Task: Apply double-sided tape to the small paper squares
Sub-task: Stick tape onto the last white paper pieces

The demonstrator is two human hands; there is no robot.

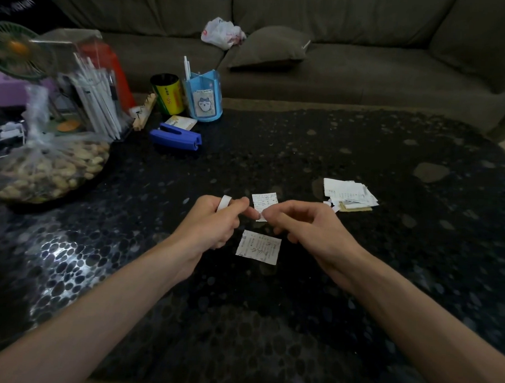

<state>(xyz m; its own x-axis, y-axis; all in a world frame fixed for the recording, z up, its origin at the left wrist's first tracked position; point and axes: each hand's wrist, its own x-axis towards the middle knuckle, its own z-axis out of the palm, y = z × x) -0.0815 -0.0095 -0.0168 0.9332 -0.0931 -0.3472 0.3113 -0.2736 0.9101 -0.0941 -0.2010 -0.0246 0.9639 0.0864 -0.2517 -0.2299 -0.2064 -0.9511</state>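
Both bare forearms come in from the bottom edge over the dark, glossy, pebble-patterned worktop [268,322] and meet in the middle. Just past the wrists lies a small printed paper square [259,247], flat between the two hands, looks like it's parked there as a target for tape.

Left hand [212,224] has its grip curled round a small white roll of double-sided tape [224,203], held up off the worktop so it can unwind freely. Right hand [307,228] has its grip pinched on a short white strip of tape [261,216] coming off the roll. My guess is it's being drawn out to length or about to be torn.

Right behind the fingertips sits a second paper square [264,201], and I honestly can't tell if the strip touches it.

Further right, well apart, there's a loose pile of white paper scraps [351,195], probably the supply. Way back left are a blue plastic stapler [175,136] and a light blue pen holder [203,99], then a grey-brown fabric sofa [366,66].
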